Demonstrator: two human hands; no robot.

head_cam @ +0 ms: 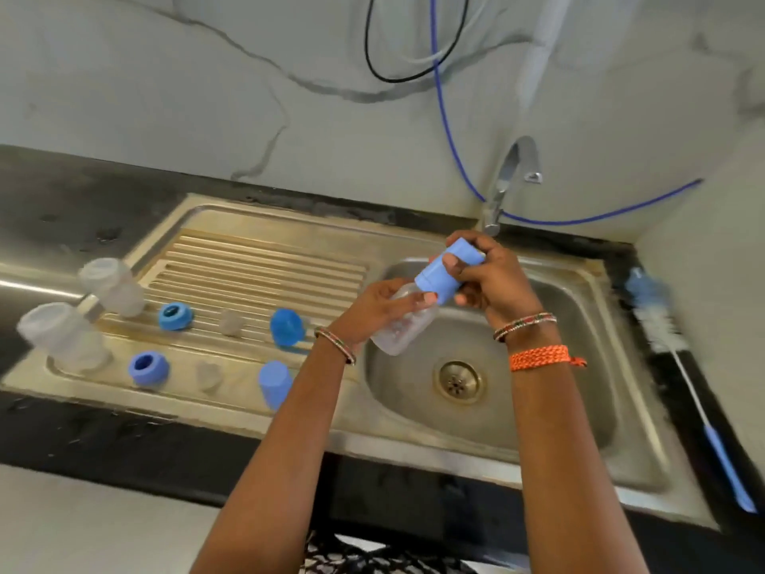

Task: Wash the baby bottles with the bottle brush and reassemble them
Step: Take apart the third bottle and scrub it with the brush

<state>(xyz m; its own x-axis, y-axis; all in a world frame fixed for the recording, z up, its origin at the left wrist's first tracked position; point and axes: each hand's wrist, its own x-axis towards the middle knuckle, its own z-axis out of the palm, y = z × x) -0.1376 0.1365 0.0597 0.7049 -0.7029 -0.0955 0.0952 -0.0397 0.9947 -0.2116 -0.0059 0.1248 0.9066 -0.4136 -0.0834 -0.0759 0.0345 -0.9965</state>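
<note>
here both hands grip: left hand (pixel 374 302) the bottle (pixel 399 325), right hand (pixel 494 279) its blue cap (pixel 449 269).

No legible txt, labels or nos. anywhere; faint marks on held bottle (pixel 403 325) too blurred.

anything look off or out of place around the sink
Mostly orderly. The bottle brush lies on the dark counter right of the sink, unused, while both hands hold a capped bottle over the basin.
</note>
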